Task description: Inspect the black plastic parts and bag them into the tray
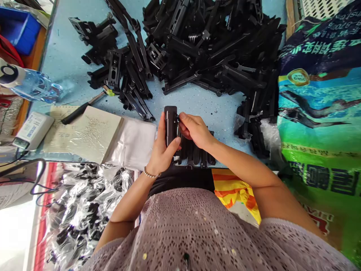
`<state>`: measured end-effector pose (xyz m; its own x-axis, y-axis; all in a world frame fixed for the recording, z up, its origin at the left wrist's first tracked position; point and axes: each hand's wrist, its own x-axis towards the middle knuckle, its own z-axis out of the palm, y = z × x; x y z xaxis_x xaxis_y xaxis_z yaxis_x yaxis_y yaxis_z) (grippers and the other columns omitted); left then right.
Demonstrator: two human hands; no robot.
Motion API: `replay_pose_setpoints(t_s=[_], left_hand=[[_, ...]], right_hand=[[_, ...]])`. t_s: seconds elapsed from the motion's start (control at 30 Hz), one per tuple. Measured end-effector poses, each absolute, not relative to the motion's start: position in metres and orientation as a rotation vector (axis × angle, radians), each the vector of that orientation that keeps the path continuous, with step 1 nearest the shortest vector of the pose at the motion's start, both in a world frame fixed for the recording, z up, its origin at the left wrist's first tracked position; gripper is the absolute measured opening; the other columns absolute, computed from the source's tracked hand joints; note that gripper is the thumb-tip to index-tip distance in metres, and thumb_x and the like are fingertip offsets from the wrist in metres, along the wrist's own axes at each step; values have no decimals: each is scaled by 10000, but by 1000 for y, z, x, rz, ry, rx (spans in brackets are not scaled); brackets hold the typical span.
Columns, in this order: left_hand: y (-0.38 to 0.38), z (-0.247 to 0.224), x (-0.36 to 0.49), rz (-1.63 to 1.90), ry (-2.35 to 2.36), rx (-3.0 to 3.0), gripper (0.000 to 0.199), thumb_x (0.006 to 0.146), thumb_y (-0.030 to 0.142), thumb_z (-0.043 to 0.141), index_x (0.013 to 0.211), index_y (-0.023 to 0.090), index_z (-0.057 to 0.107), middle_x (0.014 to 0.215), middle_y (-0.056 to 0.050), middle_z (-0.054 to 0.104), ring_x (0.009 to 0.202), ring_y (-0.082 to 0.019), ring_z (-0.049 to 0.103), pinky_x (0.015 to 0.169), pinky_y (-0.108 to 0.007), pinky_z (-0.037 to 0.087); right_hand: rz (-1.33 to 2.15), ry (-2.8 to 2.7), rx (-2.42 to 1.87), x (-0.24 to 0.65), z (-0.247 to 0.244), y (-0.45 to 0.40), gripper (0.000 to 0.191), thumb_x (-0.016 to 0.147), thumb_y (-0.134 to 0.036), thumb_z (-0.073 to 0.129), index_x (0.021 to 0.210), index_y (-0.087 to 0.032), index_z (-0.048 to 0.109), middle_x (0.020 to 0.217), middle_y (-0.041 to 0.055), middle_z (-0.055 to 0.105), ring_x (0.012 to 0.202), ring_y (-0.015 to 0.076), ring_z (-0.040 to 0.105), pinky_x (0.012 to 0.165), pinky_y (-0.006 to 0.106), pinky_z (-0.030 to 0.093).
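My left hand (163,153) is closed around a long black plastic part (170,126), which stands lengthwise away from me over the table's near edge. At the right side of that part, the fingertips of my right hand (196,130) are pinched together. Something small and dark shows at those fingertips, too small to name. Under and beside my right hand, several similar black parts (197,154) lie in a row along the table edge. Beyond my hands is a large heap of black plastic parts (214,52).
A smaller cluster of black parts (115,71) lies at the back left. Left of my hands are white plastic bags (138,143), a board with tiny pieces (96,128), a hammer (81,109), a white box (35,130) and a bottle (34,84). A printed sack (318,124) stands right.
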<state>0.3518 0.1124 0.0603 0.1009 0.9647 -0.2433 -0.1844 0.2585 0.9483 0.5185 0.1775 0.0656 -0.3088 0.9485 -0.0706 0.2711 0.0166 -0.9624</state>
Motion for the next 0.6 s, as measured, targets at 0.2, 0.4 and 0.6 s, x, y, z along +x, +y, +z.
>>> replay_pose_setpoints(t_s=[0.2, 0.4, 0.6], left_hand=[[131, 62, 342, 1177, 1160, 820, 740, 908, 451, 717, 1567, 297, 417, 905, -33, 708, 731, -190, 681, 622, -303, 555], [138, 61, 339, 1251, 1196, 773, 615, 900, 466, 709, 1454, 288, 512, 837, -16, 697, 721, -180, 663, 592, -284, 513], [126, 61, 333, 1101, 1177, 799, 630, 890, 414, 739, 1469, 260, 543, 1035, -58, 739, 949, -222, 722, 804, -331, 623]], right_hand=[[1238, -2119, -1218, 529, 74, 153, 523, 1047, -663, 399, 857, -203, 561, 776, 33, 605, 689, 166, 560, 614, 295, 378], [1054, -2471, -1164, 516, 57, 124, 353, 1108, -390, 409, 864, -192, 571, 808, 38, 645, 694, 167, 583, 618, 316, 351], [379, -2403, -1282, 531, 77, 172, 272, 1092, -398, 439, 1052, -179, 596, 1016, 122, 666, 881, 239, 584, 685, 348, 399]])
